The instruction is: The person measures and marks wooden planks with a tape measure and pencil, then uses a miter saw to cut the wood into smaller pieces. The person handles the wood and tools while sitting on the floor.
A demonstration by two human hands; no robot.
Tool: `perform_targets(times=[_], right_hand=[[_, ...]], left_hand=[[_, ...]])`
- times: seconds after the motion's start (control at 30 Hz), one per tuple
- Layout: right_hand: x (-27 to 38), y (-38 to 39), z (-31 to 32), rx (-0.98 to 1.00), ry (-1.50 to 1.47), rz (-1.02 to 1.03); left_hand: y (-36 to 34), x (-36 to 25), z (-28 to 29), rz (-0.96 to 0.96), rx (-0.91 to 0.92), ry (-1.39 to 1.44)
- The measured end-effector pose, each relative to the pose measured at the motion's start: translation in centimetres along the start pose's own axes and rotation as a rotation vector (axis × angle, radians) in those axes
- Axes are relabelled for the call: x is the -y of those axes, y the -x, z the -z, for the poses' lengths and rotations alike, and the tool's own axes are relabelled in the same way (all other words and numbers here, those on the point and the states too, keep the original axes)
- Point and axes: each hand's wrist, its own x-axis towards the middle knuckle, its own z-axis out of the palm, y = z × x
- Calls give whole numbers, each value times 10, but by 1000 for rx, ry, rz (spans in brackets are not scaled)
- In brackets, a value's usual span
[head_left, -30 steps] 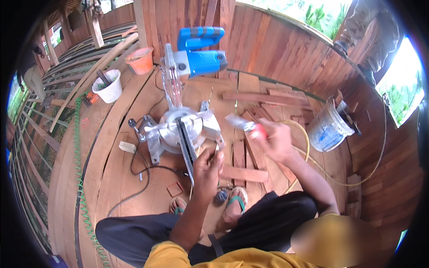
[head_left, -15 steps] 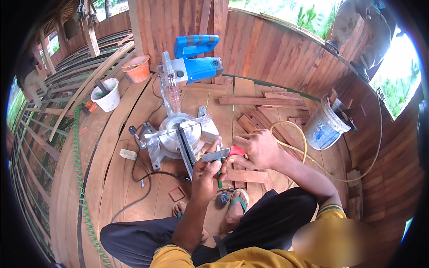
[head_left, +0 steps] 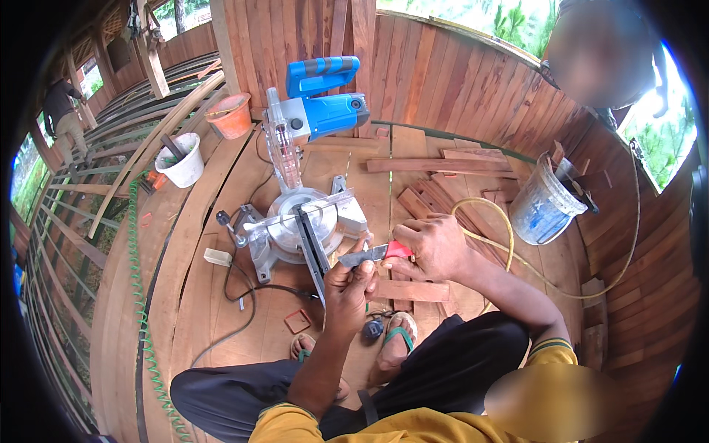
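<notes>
My right hand (head_left: 437, 247) is closed around the red handle of a utility knife (head_left: 362, 256), whose grey blade points left. My left hand (head_left: 348, 292) is closed on a slim green pencil, its pale tip (head_left: 365, 246) standing up beside the blade. My fingers hide most of the pencil. The blade lies across it, close to my left thumb. Just beyond my hands stands a blue and silver mitre saw (head_left: 325, 114), with its head raised.
Wood offcuts (head_left: 443, 166) lie on the plank floor at right, near a paint-stained bucket (head_left: 543, 207) and a yellow hose (head_left: 509, 244). White (head_left: 181, 159) and orange buckets (head_left: 230, 116) stand at left by a green coiled hose (head_left: 140, 310). A tape measure (head_left: 373, 328) rests by my foot. Two people are farther off.
The pencil's green lower part, visible below my fingers before, is now mostly hidden. Both hands have stayed close together. At upper right, the other person has bent lower.
</notes>
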Motion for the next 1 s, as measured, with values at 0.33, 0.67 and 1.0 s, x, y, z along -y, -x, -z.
perform_targets(times=[0.33,0.67,1.0], right_hand=[[-1,-1,-2,-12,-15,-36],[-8,-3,-5,-52,47,12],[-37,2,38,-373,-320,-397]], left_hand=[[-3,2,-11,-21,-110,30],[-6,3,-13,-26,-134,15],[2,-6,2,0,-73,-73]])
